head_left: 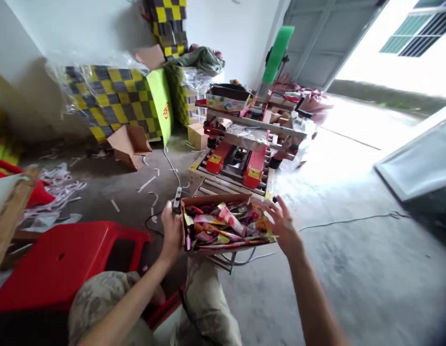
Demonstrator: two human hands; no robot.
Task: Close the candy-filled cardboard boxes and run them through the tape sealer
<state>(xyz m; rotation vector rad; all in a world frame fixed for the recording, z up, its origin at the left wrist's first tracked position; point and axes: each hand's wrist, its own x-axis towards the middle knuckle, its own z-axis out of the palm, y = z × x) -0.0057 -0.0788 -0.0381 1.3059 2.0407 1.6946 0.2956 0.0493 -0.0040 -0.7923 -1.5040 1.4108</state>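
An open cardboard box point(223, 249) filled with colourful, shiny small packets point(232, 221) sits in front of my knees, at the near end of a roller conveyor point(217, 187). My left hand point(171, 230) is against the box's left side, thumb up near the rim, its other fingers mostly hidden. On the right side, my right hand point(283, 226) is open, fingers spread and pointing away from me, close to the box's right end. Whether its fingertips touch the cardboard I cannot tell.
A red carton-taping machine point(257, 166) stands ahead, with another box point(228, 98) and a green tape roll point(278, 54) on top. Red stools point(64, 259) are at left. Checked yellow-black stacks point(118, 101) line the wall. Cables point(338, 221) and a power strip point(177, 198) lie about.
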